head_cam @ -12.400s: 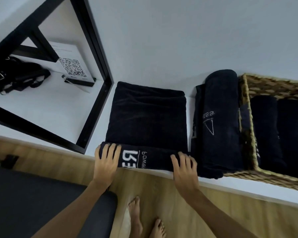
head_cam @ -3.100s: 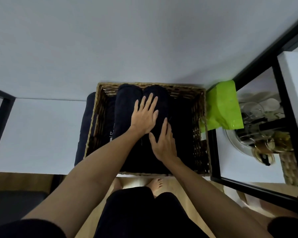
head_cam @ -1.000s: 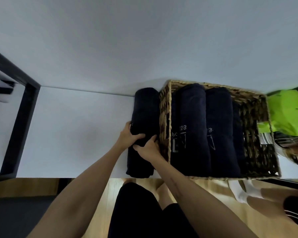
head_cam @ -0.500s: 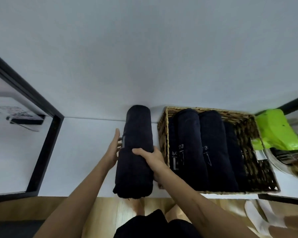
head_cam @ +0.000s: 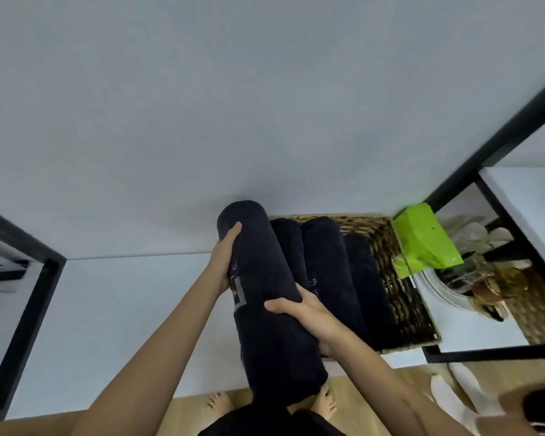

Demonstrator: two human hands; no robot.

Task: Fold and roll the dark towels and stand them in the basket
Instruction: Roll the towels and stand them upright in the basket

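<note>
Rolled dark towel (head_cam: 274, 297) gripped by left hand (head_cam: 225, 258) and right hand (head_cam: 309, 316) beside basket (head_cam: 400, 297), lettering unreadable.

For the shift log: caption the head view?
Both hands, left and right, hold a rolled towel beside the basket.

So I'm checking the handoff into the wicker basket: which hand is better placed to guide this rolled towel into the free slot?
Probably the right hand. It grips the rolled towel on the side facing the wicker basket, whose bare gap lies at the right end. The left hand holds the far side, away from the basket.
</note>
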